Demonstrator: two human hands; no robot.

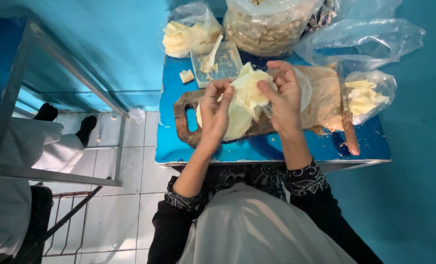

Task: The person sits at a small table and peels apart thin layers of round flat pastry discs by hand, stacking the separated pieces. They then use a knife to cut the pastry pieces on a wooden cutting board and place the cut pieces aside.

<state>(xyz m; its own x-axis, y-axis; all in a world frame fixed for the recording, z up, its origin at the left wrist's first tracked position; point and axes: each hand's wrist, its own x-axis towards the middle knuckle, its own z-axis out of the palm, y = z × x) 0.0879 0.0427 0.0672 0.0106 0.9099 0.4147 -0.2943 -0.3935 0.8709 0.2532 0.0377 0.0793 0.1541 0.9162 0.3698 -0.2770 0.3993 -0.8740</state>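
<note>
- White cloth [257, 230] over the person's lap fills the near bottom of the view, with dark patterned sleeves [303, 178] running up from it to the wrists.
- Both hands meet over the middle of the small blue table [276, 149]: the left hand [214, 110] pinches the near-left edge of a pale yellow thin sheet [245, 100], and the right hand [284, 98] grips its right side, fingers curled over the top. Both are closed on the sheet, which is lifted and folded loosely between them, likely so it can be peeled or shaped without tearing.
- Under the sheet lies a wooden cutting board [186, 120], its handle toward the table's left edge, serving as the work surface.
- A knife [347, 122] rests along the board's right end, handle toward the near right corner, close to the right hand.
- A clear tray [228, 63] with a spoon-like scraper [210, 56] sits at the far edge, just beyond the hands.
- Plastic bags [269, 24] of pale food crowd the far edge and right corner, within reach.
- Another person's legs [46, 142] show at the left, apart from the table.
</note>
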